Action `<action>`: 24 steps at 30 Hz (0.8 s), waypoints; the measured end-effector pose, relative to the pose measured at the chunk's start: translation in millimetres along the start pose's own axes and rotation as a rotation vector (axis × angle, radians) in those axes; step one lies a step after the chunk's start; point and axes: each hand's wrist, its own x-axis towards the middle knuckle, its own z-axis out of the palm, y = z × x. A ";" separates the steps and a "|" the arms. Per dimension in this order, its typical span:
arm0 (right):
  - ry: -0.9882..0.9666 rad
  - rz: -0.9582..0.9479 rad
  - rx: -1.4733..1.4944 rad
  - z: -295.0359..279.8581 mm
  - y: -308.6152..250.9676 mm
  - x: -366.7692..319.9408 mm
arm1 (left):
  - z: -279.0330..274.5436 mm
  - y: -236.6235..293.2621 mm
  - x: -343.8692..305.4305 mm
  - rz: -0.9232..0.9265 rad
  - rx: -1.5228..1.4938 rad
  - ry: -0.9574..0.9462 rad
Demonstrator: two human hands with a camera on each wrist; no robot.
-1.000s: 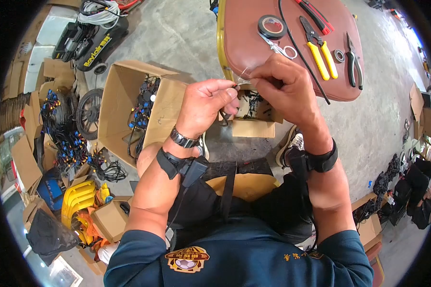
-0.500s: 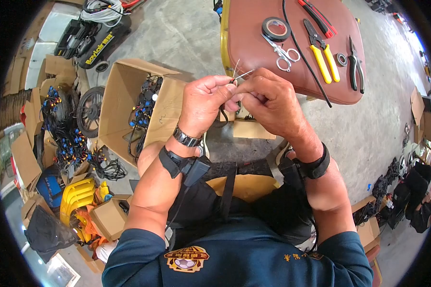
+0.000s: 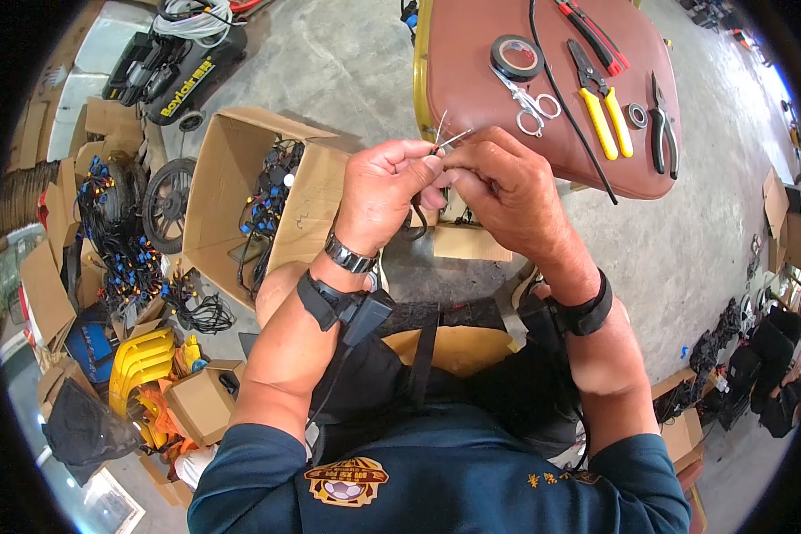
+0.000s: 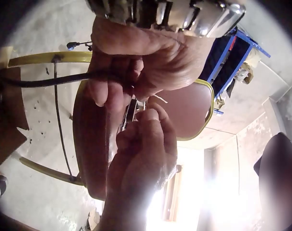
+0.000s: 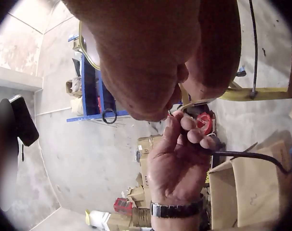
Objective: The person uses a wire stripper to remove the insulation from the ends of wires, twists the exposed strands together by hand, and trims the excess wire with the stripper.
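Observation:
My left hand (image 3: 374,196) pinches the end of a black cable (image 4: 50,81) between thumb and forefinger. The cable's sheath runs back through the curled fingers and hangs below the palm. Thin bare wires (image 3: 457,137) stick out past the fingertips, splayed in two directions. Right against them, my right hand (image 3: 512,191) has its thumb and forefinger pinched at the wires, its fingertips meeting the left ones. In the left wrist view, a narrow dark and shiny piece (image 4: 131,109) shows between the hands. The right hand's own fingers hide most of its grip in the right wrist view.
Ahead, a brown padded seat (image 3: 472,89) bears black tape (image 3: 517,58), scissors (image 3: 532,111), yellow-handled wire strippers (image 3: 601,107), black-handled pliers (image 3: 661,129) and a length of black cable (image 3: 565,107). Left stands a cardboard box (image 3: 218,196) with bundled wires.
My right hand has come left and down to the left fingertips, uncovering the scissors. The bare wires now point up and right above the fingers. In the last half second little has moved.

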 end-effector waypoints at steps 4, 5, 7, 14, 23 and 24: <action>-0.027 0.103 0.042 -1.7 -6.1 0.4 | 0.4 -0.8 -0.4 0.012 -0.004 0.004; -0.047 0.128 0.049 -3.4 -8.1 0.9 | 0.4 -1.9 -0.8 0.011 0.003 0.005; -0.058 0.168 0.056 -3.5 -9.0 0.9 | 0.6 -4.8 -1.4 0.042 0.027 0.004; 0.053 0.109 0.065 5.7 2.3 -1.9 | 4.2 -4.8 -2.9 0.045 -0.015 0.045; 0.046 0.159 0.176 5.9 5.7 -3.5 | 4.3 -8.6 -3.9 0.083 -0.059 0.034; 0.049 0.157 0.183 5.9 5.8 -3.6 | 4.3 -8.7 -3.9 0.083 -0.059 0.033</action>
